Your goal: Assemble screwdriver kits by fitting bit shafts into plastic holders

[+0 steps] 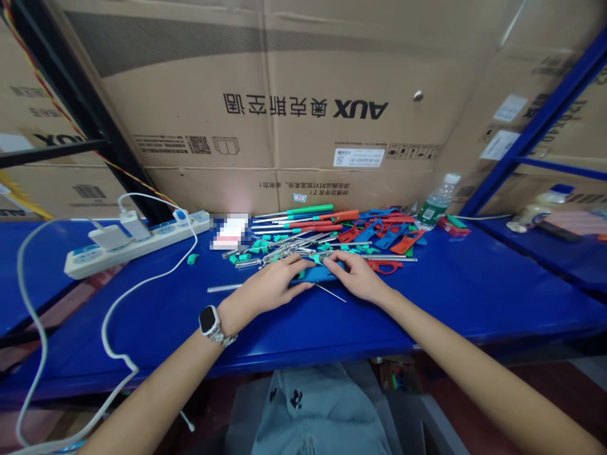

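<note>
My left hand (275, 281), with a watch on its wrist, is closed on the left part of a blue plastic handle shell (322, 273). My right hand (358, 275) pinches at the upper right side of the same shell, where a small green plastic piece (317, 258) shows by the fingertips. Left of my left hand a metal tube (222, 289) pokes out; whether it joins the shell is hidden. A thin metal rod (332, 293) slants below the shell. Just behind both hands lies a pile of metal tubes (303, 243) and small green pieces (260, 246).
Red handle shells (408, 241) and blue shells (391, 234) lie at the back right beside a water bottle (434, 205). Long green-handled (310, 209) and red-handled sticks lie behind. A power strip (137, 243) with white cables occupies the left. Cardboard boxes (294, 63) wall off the back.
</note>
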Demonstrator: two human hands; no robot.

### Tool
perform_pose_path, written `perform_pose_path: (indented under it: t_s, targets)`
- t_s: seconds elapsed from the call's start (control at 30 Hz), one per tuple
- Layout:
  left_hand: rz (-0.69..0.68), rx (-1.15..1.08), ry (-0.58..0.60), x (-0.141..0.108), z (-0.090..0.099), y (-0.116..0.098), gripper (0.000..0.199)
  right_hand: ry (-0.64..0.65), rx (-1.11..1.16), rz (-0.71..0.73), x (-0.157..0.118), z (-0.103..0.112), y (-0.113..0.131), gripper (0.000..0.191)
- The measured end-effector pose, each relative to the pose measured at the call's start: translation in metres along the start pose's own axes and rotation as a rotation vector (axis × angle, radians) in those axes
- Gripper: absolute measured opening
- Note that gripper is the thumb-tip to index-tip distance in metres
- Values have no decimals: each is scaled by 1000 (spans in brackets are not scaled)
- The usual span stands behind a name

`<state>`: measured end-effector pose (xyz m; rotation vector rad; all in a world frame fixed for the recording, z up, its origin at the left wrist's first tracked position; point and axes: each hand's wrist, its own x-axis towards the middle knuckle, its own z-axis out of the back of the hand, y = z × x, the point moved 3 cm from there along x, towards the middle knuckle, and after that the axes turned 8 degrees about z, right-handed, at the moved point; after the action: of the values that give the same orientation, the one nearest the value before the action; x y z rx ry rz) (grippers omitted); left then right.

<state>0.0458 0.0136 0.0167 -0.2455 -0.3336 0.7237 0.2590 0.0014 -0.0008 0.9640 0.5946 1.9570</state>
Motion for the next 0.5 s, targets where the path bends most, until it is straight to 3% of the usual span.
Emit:
perform_pose_path:
  t_s: [0.2,0.37,0.5]
  targets:
    - [63,-12,-79,8,7,11,38,-31,61,-23,3,-1,-4,43]
    - [25,108,-107,5,11,12,38,-51,195,-99,1,-6,-12,41]
    - [22,174,-107,14,19,12,39,-31,-62,68,6,0,-2,32]
